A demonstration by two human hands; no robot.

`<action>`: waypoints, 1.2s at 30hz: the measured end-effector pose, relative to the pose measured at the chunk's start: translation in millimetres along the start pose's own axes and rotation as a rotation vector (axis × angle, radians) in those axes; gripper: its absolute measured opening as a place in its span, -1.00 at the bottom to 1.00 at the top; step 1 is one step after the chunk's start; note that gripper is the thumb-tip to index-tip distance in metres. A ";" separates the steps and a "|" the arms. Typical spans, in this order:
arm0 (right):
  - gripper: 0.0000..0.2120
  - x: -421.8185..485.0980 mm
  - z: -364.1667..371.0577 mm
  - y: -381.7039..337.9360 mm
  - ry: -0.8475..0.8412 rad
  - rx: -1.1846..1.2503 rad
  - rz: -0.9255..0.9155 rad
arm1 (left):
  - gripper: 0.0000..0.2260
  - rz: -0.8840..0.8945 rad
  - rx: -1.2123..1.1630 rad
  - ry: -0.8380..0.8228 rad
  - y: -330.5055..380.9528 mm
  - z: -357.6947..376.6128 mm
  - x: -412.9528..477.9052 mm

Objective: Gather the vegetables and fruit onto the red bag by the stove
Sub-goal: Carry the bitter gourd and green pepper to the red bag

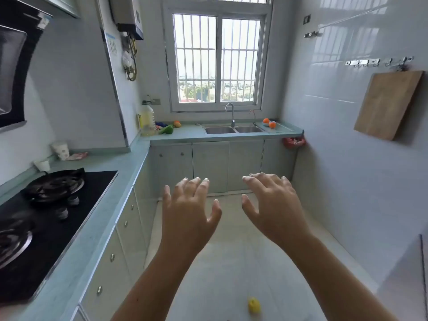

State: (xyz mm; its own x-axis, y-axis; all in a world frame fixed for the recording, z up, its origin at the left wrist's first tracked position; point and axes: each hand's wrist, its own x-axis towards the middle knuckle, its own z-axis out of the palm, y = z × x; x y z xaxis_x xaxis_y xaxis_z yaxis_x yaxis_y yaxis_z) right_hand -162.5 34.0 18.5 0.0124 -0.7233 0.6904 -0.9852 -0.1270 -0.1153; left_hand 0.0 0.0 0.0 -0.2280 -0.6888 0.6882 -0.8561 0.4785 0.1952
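My left hand (188, 210) and my right hand (272, 205) are held out in front of me over the floor, fingers spread, holding nothing. Far off on the back counter lie a green vegetable (167, 129), an orange-yellow fruit (177, 123) and something blue (161, 124) beside an oil bottle. Two orange fruits (269, 122) rest on a small plate right of the sink. A yellow fruit (254, 305) lies on the floor near my arms. A crumpled reddish bag (77, 156) lies on the left counter just past the stove (46, 218).
A large oil bottle (147, 120) stands at the counter corner. The double sink (234, 130) with a tap sits under the window. Paper cups (61, 150) stand by the wall behind the stove. A red bag (294, 142) hangs at the counter's right end. A wooden board (389, 104) hangs on the right wall.
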 end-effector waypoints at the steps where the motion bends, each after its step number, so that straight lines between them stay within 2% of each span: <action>1: -0.67 3.3 5.5 4.9 0.017 0.006 -0.010 | -0.55 0.006 -0.002 0.005 0.6 6.0 3.8; 14: -0.67 100.3 84.7 122.4 0.125 0.035 -0.042 | -0.56 -0.019 0.017 0.051 13.1 127.5 110.3; 20: -0.67 147.3 135.0 136.9 0.087 0.105 -0.086 | -0.57 -0.059 0.062 0.041 -7.2 166.5 153.3; 31: -0.67 233.8 253.6 102.2 0.014 0.176 -0.110 | -0.57 -0.126 0.025 0.018 -117.6 221.4 216.3; 36: -0.61 302.4 321.6 61.1 0.016 0.169 -0.085 | -0.57 -0.143 -0.025 0.037 -206.6 247.0 264.5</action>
State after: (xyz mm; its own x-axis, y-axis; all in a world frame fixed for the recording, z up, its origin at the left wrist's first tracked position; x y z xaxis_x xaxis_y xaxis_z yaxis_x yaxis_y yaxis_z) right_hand -163.9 -410.8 -9.5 0.0906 -0.6941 0.7141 -0.9378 -0.3009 -0.1735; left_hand 2.0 -415.6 -30.9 -0.0865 -0.7307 0.6772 -0.8670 0.3901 0.3102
